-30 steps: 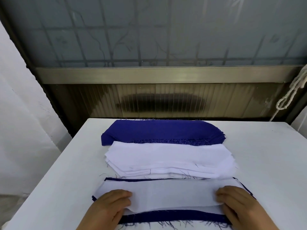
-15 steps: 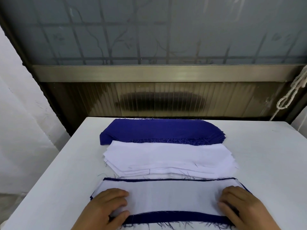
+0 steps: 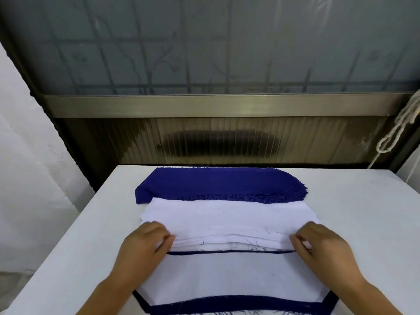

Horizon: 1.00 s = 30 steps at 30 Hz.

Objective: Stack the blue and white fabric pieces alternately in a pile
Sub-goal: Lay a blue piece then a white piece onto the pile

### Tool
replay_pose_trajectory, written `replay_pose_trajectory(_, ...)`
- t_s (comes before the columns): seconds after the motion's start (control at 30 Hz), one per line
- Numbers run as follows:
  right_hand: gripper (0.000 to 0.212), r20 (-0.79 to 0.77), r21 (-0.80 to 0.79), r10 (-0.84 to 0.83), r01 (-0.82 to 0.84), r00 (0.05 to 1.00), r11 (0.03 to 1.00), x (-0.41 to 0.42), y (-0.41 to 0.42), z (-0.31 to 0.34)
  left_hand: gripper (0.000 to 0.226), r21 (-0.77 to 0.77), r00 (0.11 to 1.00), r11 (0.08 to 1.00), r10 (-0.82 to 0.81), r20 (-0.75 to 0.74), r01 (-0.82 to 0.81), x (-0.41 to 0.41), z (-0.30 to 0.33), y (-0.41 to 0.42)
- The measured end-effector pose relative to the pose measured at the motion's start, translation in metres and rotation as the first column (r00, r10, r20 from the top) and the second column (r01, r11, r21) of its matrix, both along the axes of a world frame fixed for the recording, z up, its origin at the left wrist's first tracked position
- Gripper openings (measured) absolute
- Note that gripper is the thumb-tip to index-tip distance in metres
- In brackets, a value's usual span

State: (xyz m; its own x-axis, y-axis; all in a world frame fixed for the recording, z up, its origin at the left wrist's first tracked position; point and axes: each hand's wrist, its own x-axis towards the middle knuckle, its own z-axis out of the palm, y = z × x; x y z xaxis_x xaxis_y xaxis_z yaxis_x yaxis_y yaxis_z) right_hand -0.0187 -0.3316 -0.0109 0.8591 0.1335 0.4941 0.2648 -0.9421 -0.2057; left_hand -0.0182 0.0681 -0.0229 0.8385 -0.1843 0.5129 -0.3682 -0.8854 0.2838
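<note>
Hands: left [image 3: 145,243], right [image 3: 322,246] grip white stack [image 3: 227,220] ends.

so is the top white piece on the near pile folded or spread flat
Spread flat: the top white piece lies smooth, blue fabric edging it.

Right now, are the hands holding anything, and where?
Both hands, left and right, are at the ends of the white stack's near edge; an actual pinch cannot be told.
</note>
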Motion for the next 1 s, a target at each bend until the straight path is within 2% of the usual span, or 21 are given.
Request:
replay_pose_trajectory(0.07,0.016,0.012,0.012,0.058,-0.058,0.998,0.998,0.020,0.012,0.007,0.026,0.013,1.000,1.000,-0.013,0.011,0.013,0.019,0.010,-0.017)
replay_pose_trajectory(0.13,0.022,-0.012,0.006,0.078,-0.078,0.997,0.997,0.044,0.024,0.010,0.014,0.044,0.999,0.999,-0.020,0.039,0.018,0.042,0.018,-0.036)
replay_pose_trajectory(0.3,0.047,-0.205,-0.001,0.072,-0.074,0.976,0.997,0.101,0.046,0.009,0.046,0.155,0.986,0.988,0.027,-0.164,-0.002,0.097,0.023,-0.068)
replay_pose_trajectory(0.43,0.045,-0.231,-0.060,0.030,-0.045,0.973,0.997,0.113,0.048,-0.003,0.049,0.309,0.969,0.951,0.075,-0.235,0.002,0.119,0.016,-0.071)
replay_pose_trajectory(0.53,0.039,-0.186,-0.111,0.012,-0.034,0.982,0.993,0.115,0.042,-0.008,0.047,0.409,0.980,0.912,0.062,-0.191,0.022,0.120,0.013,-0.066)
replay_pose_trajectory(0.63,0.038,-0.177,-0.216,0.012,-0.051,0.984,0.975,0.119,0.040,-0.006,0.042,0.421,0.989,0.907,0.043,-0.139,0.020,0.121,0.011,-0.065)
replay_pose_trajectory(0.7,0.029,-0.162,-0.249,-0.012,-0.029,0.987,0.968,0.120,0.042,-0.001,0.037,0.422,0.993,0.907,0.051,-0.108,0.000,0.118,0.013,-0.067)
replay_pose_trajectory(0.8,0.020,-0.171,-0.244,-0.068,0.024,0.983,0.970,0.120,0.045,0.007,0.028,0.451,0.996,0.892,0.044,-0.074,-0.006,0.111,0.025,-0.072)
replay_pose_trajectory(0.87,0.022,-0.166,-0.238,-0.082,0.041,0.983,0.970,0.122,0.045,0.008,0.035,0.474,0.995,0.880,0.080,-0.066,-0.040,0.109,0.031,-0.073)
replay_pose_trajectory(1.0,0.018,-0.149,-0.102,-0.053,0.038,0.987,0.994,0.120,0.046,0.012,0.037,0.436,0.993,0.895,0.112,-0.028,-0.089,0.108,0.036,-0.075)
